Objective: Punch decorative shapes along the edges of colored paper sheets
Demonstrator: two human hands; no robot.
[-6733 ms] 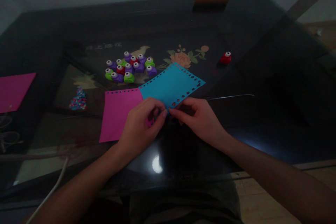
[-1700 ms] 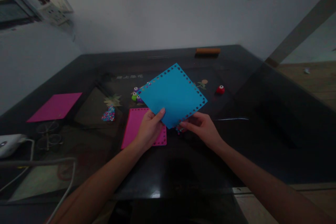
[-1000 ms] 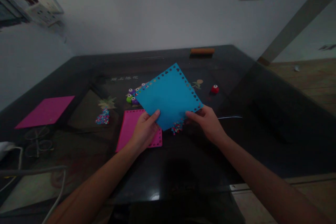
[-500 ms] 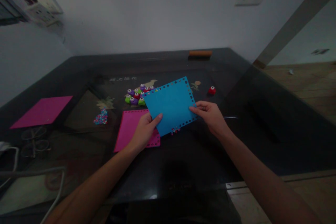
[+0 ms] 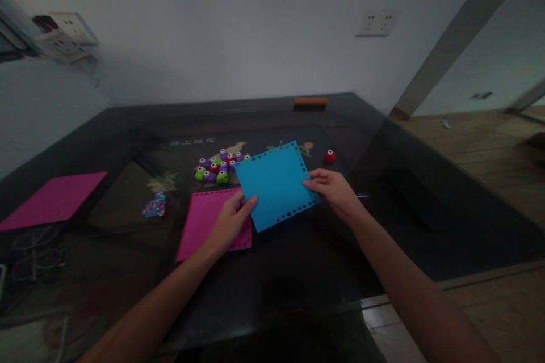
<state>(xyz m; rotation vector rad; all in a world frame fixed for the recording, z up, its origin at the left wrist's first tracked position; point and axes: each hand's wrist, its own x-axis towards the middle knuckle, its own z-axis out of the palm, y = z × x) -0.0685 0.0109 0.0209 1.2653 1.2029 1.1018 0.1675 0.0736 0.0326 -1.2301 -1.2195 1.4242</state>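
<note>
A blue paper sheet (image 5: 279,184) with punched holes along several edges is held tilted above the dark table. My left hand (image 5: 233,216) pinches its left edge, thumb on top. At the right edge, the thumb and fingers of my right hand (image 5: 330,188) are closed on the same sheet. Under my left hand lies a pink sheet (image 5: 203,218) with punched holes along its edges, partly covered by the hand and the blue sheet. Behind them sit several hole punches (image 5: 214,168) in purple, green and red, each with a white eye-like top.
A lone red punch (image 5: 329,156) stands right of the group. Small colourful paper bits (image 5: 155,204) are heaped left of the pink sheet. Another pink sheet (image 5: 55,197) and scissors (image 5: 36,252) lie far left. A brown cylinder (image 5: 310,102) rests at the table's back edge.
The camera view has shifted, so the table sits lower and more to the left. Both hands still hold the blue sheet. The small bits below its lower edge are now mostly hidden.
</note>
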